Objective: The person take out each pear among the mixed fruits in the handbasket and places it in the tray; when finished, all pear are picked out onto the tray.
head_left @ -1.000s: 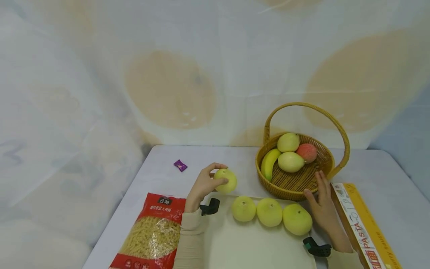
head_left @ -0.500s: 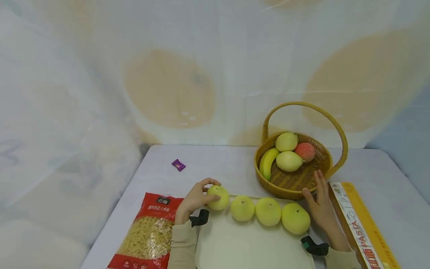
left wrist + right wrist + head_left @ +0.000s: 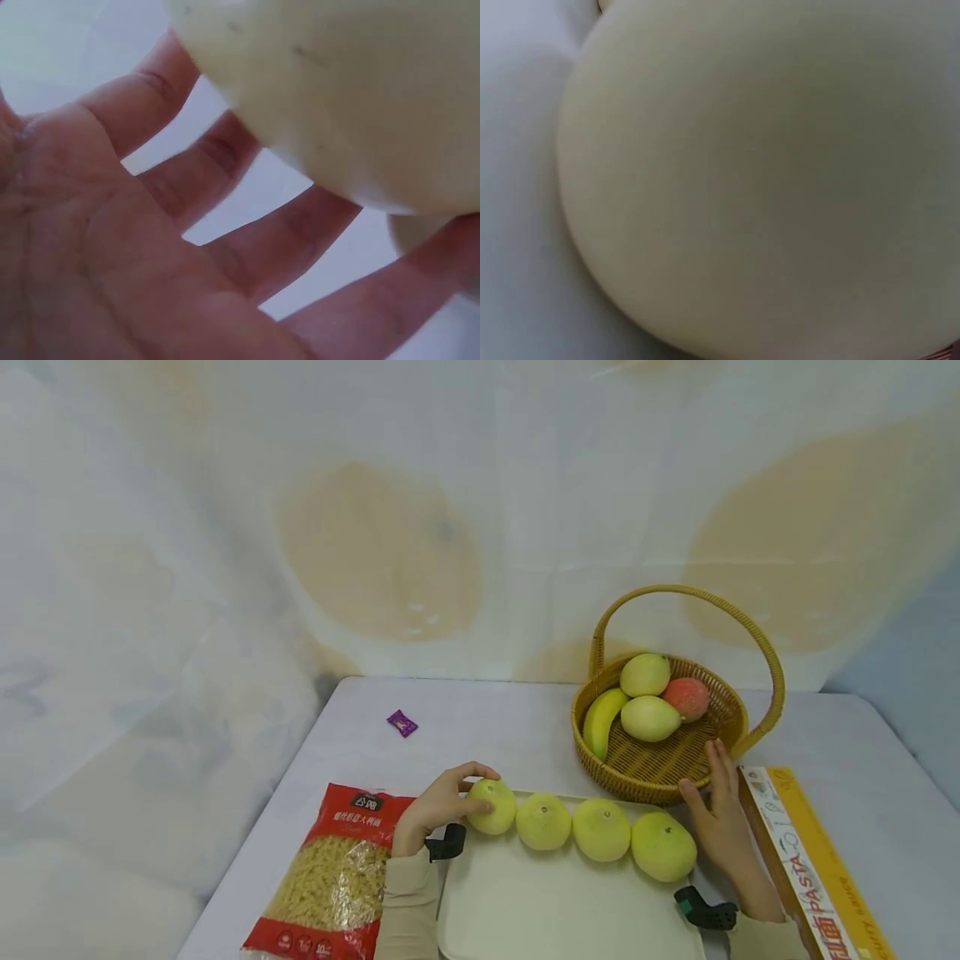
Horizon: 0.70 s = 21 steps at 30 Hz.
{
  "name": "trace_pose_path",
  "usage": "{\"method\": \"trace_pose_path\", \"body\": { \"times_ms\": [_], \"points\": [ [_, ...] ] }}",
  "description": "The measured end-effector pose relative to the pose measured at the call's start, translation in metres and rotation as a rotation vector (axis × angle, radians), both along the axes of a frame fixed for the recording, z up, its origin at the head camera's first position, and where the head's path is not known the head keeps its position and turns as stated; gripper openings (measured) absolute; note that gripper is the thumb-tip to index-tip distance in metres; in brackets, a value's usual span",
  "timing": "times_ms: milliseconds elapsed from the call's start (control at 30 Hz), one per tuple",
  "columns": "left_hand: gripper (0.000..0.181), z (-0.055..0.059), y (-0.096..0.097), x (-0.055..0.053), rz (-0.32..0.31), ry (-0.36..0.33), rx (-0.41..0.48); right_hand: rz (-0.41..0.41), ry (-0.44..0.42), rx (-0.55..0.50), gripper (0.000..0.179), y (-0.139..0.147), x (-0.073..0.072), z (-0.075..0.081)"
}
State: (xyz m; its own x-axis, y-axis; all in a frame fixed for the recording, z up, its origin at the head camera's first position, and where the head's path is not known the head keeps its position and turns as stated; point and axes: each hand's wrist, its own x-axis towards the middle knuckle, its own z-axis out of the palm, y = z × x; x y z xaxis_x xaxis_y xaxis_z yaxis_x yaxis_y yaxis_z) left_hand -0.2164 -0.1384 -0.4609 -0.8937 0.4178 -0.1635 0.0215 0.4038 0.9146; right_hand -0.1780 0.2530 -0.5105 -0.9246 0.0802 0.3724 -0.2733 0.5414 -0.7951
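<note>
The leftmost yellow fruit (image 3: 501, 808) is occupying the far left corner of the tray (image 3: 570, 906); the left hand (image 3: 433, 808) is pinching it between thumb and fingers. Rightward, three similar fruits (image 3: 602, 832) are forming a row. The right hand (image 3: 720, 827), thumb apart, is holding nothing beside the basket (image 3: 637, 787). Judgement: fingers should be parting slowly, preventing rolling.

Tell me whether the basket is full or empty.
Neither: the basket is partly filled. It holds a banana, a red fruit and two pale fruits; bare weave shows.
</note>
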Motion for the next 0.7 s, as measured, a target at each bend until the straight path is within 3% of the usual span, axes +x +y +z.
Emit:
{"method": "trace_pose_path", "body": {
  "times_ms": [200, 400, 600, 700],
  "points": [
    [0.041, 0.007, -0.004, 0.000, 0.030, 0.082, 0.037, 0.001, 0.007, -0.002, 0.071, 0.000, 0.000, -0.001],
    [0.043, 0.020, -0.007, -0.004, 0.031, 0.116, 0.102, 0.005, 0.006, -0.007, 0.072, 0.000, 0.000, -0.001],
    [0.045, 0.045, 0.012, -0.024, 0.029, 0.149, 0.160, 0.003, 0.005, -0.007, 0.071, 0.001, 0.000, -0.001],
    [0.043, 0.054, 0.029, -0.038, 0.015, 0.133, 0.243, 0.009, -0.002, -0.009, 0.071, 0.000, -0.001, -0.002]
  ]
}}
